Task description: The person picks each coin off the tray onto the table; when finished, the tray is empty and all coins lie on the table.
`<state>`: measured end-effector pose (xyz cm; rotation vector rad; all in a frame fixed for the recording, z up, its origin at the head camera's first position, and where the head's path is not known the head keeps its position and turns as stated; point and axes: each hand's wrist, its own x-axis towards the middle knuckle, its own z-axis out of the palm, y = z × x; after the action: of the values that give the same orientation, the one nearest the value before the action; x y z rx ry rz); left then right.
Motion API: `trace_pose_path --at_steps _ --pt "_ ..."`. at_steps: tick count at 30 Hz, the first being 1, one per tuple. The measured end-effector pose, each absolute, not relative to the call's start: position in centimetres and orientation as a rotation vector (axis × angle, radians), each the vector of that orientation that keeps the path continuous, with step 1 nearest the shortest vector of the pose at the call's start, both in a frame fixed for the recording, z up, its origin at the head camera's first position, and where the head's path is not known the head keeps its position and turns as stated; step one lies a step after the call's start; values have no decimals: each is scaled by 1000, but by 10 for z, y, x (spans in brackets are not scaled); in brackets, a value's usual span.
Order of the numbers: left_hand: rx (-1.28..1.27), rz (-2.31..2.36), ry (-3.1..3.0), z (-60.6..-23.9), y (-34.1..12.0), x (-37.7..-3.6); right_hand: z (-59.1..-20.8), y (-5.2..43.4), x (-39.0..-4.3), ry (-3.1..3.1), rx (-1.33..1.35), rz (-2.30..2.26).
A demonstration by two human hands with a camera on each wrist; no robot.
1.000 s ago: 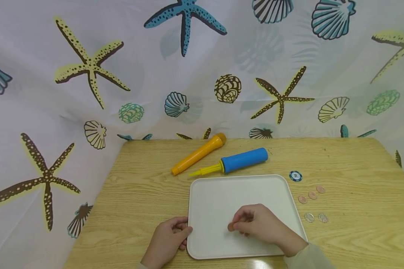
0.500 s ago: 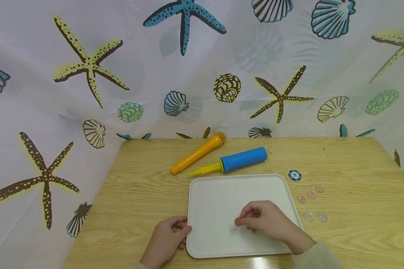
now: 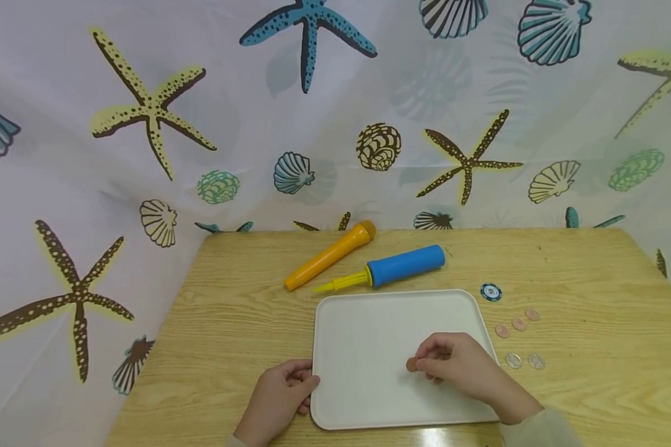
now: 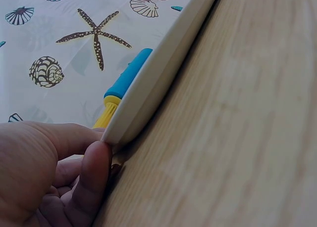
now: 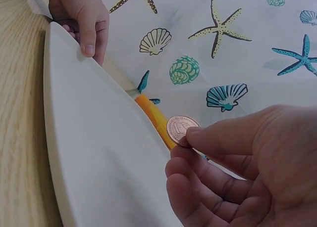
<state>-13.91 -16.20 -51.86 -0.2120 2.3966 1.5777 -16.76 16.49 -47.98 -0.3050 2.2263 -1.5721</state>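
Observation:
A copper coin (image 5: 181, 130) is pinched between the thumb and fingers of my right hand (image 3: 461, 366), held over the right half of a white tray (image 3: 363, 347). The right wrist view shows a raised design on the coin's face. My left hand (image 3: 279, 394) grips the tray's left edge, with the thumb on the rim. In the left wrist view, my left hand's fingers (image 4: 94, 162) meet the tray's corner from the side and below.
Right of the tray lie three copper coins (image 3: 519, 324), two silver coins (image 3: 513, 361) and a blue-and-white poker chip (image 3: 491, 292). Behind it are a blue-and-yellow hand pump (image 3: 405, 266) and an orange toy microphone (image 3: 331, 254). A patterned cloth (image 3: 335, 112) hangs behind the table.
My right hand has moved right and slightly away over the tray, carrying the copper coin. My left hand has stayed at the tray's edge.

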Motion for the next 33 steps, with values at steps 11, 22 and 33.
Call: trace_pose_path --at_steps 11,22,33 --pt "-218 1553 2400 -525 -163 -141 -477 191 -165 2246 -240 -1594" --pt "-223 1560 2395 -525 -162 -141 -478 218 -164 2340 -186 -1576" --pt "-223 1566 2393 -524 -162 -141 -472 260 -160 2473 61 -1538"
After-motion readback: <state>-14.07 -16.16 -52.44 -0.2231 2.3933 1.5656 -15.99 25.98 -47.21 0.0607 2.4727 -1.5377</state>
